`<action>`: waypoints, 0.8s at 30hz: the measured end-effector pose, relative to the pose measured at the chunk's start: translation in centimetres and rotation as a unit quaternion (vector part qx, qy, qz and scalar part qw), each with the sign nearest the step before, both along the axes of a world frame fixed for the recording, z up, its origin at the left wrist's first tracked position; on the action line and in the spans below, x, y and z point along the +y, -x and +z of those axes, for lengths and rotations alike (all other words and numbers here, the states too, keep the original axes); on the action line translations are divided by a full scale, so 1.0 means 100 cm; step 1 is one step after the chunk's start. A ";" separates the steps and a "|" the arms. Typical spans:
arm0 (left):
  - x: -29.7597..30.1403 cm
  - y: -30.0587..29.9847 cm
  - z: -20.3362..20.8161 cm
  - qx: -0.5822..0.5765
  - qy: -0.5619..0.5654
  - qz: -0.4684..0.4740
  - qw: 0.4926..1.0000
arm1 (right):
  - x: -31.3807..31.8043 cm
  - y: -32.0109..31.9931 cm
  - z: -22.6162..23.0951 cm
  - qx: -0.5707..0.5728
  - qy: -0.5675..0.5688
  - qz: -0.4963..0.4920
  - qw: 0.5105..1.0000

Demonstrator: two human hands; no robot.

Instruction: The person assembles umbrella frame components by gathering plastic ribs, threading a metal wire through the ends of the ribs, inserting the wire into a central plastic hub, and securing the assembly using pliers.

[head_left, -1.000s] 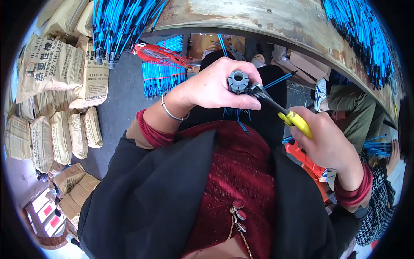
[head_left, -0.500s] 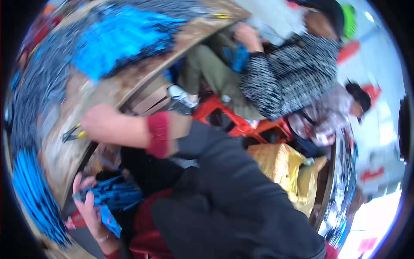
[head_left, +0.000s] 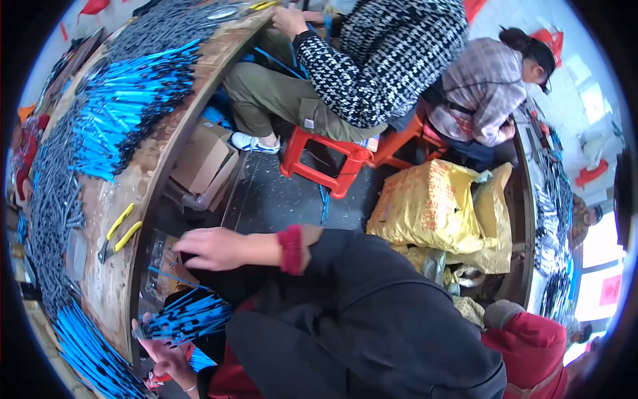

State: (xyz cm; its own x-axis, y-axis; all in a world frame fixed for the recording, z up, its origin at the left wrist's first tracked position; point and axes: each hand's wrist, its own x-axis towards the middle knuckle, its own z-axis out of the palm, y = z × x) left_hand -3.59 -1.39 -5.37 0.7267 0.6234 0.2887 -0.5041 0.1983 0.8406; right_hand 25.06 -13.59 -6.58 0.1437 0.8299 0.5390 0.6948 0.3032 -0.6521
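Observation:
At the lower left my left hand (head_left: 163,356) is closed around the end of a bundle of thin blue cables with black pieces (head_left: 189,319), held low beside the table edge above my lap. Some of its fingers are hidden by the bundle. My right hand (head_left: 212,248) hovers over my dark-clothed lap, with loosely bent fingers apart and nothing seen in them. A pair of pliers with yellow handles (head_left: 121,233) lies with handles spread on the wooden table (head_left: 100,279), left of my right hand.
A blue cable pile (head_left: 123,110) and dark grey strands (head_left: 53,199) cover much of the table; more blue cables (head_left: 90,349) lie nearer. A co-worker (head_left: 392,60) sits by a red stool (head_left: 325,159). Cardboard boxes (head_left: 203,159) and a yellow sack (head_left: 425,206) stand on the floor.
My right hand has let go of the yellow-handled pliers, left them on the table and moved right toward my lap. My left hand still holds the blue bundle, slightly lower in view.

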 end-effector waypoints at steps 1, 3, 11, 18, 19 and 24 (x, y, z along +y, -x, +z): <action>0.002 -0.004 0.000 0.055 -0.033 0.046 0.997 | -0.030 -0.013 -0.021 0.010 0.027 -0.049 0.998; 0.005 -0.006 -0.004 0.108 -0.067 0.084 0.988 | -0.092 -0.027 -0.055 0.067 0.179 -0.166 0.967; 0.010 -0.022 -0.011 0.180 -0.078 0.153 0.969 | -0.146 -0.020 -0.087 0.163 0.293 -0.256 0.907; 0.001 0.044 0.070 0.155 -0.031 0.372 0.915 | -0.050 0.012 -0.049 0.137 0.174 -0.027 0.975; -0.001 0.055 0.083 0.146 0.024 0.417 0.897 | -0.041 0.017 -0.043 0.142 0.198 0.024 0.970; 0.029 0.111 0.122 0.053 0.030 0.251 0.966 | -0.006 0.048 -0.022 0.067 0.023 0.126 0.989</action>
State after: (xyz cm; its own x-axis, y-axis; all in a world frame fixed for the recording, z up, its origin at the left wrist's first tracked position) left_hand -14.67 1.48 6.78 0.3523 0.9183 0.1807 -0.4609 0.0022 0.8875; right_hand 20.25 -14.18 -8.78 -0.0032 0.8717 0.4901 0.5066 0.4240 -0.7507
